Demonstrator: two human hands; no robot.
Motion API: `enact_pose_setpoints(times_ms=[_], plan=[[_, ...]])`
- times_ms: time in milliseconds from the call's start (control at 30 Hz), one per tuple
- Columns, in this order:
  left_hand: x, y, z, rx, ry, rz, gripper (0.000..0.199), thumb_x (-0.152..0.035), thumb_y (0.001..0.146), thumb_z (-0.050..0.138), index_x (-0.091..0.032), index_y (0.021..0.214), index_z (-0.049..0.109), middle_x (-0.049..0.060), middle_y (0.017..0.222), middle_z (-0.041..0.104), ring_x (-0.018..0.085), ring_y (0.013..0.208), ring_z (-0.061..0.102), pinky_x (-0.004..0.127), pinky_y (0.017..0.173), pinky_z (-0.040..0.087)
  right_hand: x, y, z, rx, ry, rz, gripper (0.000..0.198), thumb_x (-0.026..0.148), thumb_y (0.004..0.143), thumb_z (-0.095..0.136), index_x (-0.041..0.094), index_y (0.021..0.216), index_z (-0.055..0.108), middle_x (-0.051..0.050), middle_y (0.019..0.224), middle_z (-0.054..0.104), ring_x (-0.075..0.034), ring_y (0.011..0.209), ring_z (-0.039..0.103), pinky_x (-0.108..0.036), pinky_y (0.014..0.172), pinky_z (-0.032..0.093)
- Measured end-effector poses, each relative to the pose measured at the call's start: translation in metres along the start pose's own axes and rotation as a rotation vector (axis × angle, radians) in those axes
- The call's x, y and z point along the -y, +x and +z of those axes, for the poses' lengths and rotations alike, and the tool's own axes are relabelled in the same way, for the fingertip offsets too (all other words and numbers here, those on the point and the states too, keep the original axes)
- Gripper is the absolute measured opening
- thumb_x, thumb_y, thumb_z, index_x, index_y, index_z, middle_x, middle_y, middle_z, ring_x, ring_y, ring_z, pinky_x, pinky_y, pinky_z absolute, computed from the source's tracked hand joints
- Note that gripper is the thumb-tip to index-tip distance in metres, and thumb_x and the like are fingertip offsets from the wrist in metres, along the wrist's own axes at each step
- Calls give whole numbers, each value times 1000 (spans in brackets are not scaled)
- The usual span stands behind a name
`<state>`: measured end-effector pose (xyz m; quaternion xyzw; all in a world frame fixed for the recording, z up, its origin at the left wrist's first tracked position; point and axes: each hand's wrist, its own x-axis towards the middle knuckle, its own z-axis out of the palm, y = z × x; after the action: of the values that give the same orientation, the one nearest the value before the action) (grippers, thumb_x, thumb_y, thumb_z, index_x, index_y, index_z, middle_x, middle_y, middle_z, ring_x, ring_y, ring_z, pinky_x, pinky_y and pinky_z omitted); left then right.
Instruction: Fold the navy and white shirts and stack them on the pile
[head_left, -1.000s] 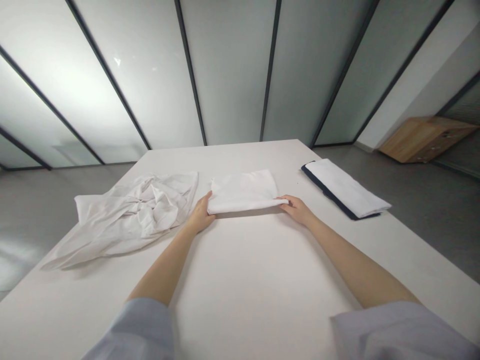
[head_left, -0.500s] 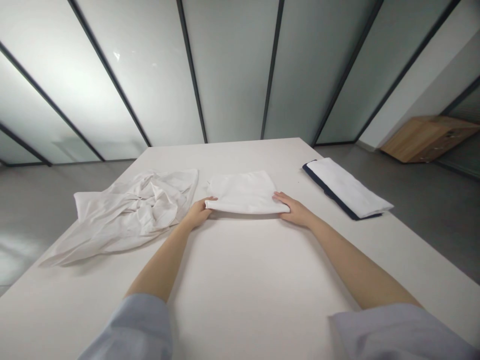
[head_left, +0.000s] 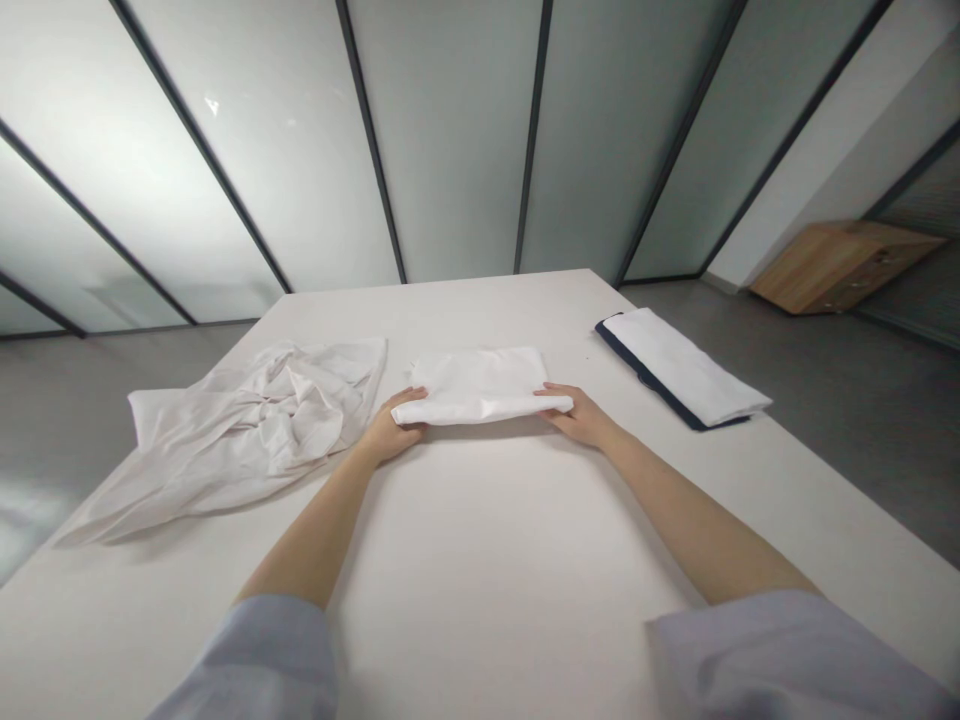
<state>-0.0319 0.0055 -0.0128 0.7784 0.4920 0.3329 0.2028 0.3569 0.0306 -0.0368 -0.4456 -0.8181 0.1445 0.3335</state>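
A folded piece of white cloth [head_left: 484, 383] lies across the middle of the white table. Its near edge is raised a little off the tabletop. My left hand [head_left: 396, 425] grips the near left corner, thumb below and fingers on top. At the near right corner, my right hand [head_left: 576, 412] pinches the same cloth in a like way. To the left of my left hand is a crumpled white garment [head_left: 277, 420], spread loosely with many creases; its kind is hard to make out.
On the right side of the white table [head_left: 487, 560] rests a folded white cloth [head_left: 682, 365] on top of a dark navy folded cloth [head_left: 652, 385]. Frosted glass panels [head_left: 457, 140] stand behind the table. A wooden cabinet [head_left: 840, 265] is on the floor at the far right.
Both hands have lifted the near edge of the folded cloth slightly and drawn it into a thicker fold. The whole view has shifted a little, moving things leftward.
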Motion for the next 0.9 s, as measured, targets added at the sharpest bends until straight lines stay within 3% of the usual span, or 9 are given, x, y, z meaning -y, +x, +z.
enact_pose_setpoints(times_ms=[100, 233, 333, 433, 533, 600, 700, 833, 900], plan=[[1, -1, 0, 82, 63, -5, 55, -28, 74, 61, -18, 128, 58, 9, 132, 61, 26, 122, 55, 42, 109, 40, -4, -2, -7, 65, -10, -98, 34, 33, 75, 70, 25, 108, 69, -8, 113, 70, -28, 114, 61, -46, 101, 46], [2, 2, -1, 100, 147, 24, 44, -24, 74, 59, -20, 117, 66, 8, 125, 65, 27, 119, 57, 43, 108, 41, -11, -5, -9, 92, -32, -190, 56, 33, 70, 73, 24, 124, 62, -12, 135, 58, -30, 124, 53, -48, 103, 43], [0, 3, -1, 74, 201, 47, 39, -18, 68, 60, -22, 105, 71, 7, 120, 67, 27, 119, 56, 44, 107, 42, -12, -5, -8, 70, 4, -194, 52, 36, 74, 69, 25, 124, 62, -10, 132, 61, -27, 125, 54, -48, 105, 41], [-5, 2, 0, 13, 205, 65, 50, -11, 61, 58, -22, 109, 70, 7, 129, 61, 27, 124, 52, 45, 110, 39, -8, -3, -8, 18, 53, -197, 42, 39, 76, 66, 25, 116, 66, -8, 120, 68, -26, 117, 59, -45, 103, 44], [-8, 0, 3, -51, 81, 77, 52, -14, 66, 55, -18, 117, 65, 9, 139, 54, 26, 128, 49, 44, 111, 37, -1, -1, -9, 0, 45, -125, 29, 40, 77, 65, 25, 101, 71, -7, 104, 73, -27, 103, 66, -42, 95, 49], [-7, -1, 6, -43, -25, 46, 50, -21, 73, 55, -16, 122, 62, 11, 135, 58, 25, 126, 52, 43, 110, 39, 2, 0, -11, 16, 25, -56, 24, 41, 77, 65, 24, 93, 72, -6, 98, 74, -27, 97, 68, -41, 91, 51], [-3, -1, 8, 51, -89, -4, 53, -29, 75, 58, -15, 126, 59, 11, 128, 63, 25, 120, 57, 42, 107, 43, 0, -1, -12, 48, 31, -65, 29, 41, 75, 66, 25, 98, 72, -6, 106, 73, -28, 103, 66, -43, 95, 49], [1, 2, 8, 92, -57, 18, 46, -35, 76, 60, -15, 116, 65, 12, 126, 64, 26, 119, 58, 40, 107, 42, -8, -3, -10, 44, 97, -153, 41, 43, 72, 67, 24, 108, 69, -9, 117, 69, -29, 115, 61, -45, 102, 45], [2, 3, 8, 72, -77, -28, 43, -38, 77, 58, -15, 112, 67, 13, 121, 67, 27, 113, 62, 41, 102, 46, -7, -2, -8, 25, 114, -80, 37, 44, 74, 66, 24, 104, 70, -9, 113, 71, -29, 111, 63, -45, 100, 46]])
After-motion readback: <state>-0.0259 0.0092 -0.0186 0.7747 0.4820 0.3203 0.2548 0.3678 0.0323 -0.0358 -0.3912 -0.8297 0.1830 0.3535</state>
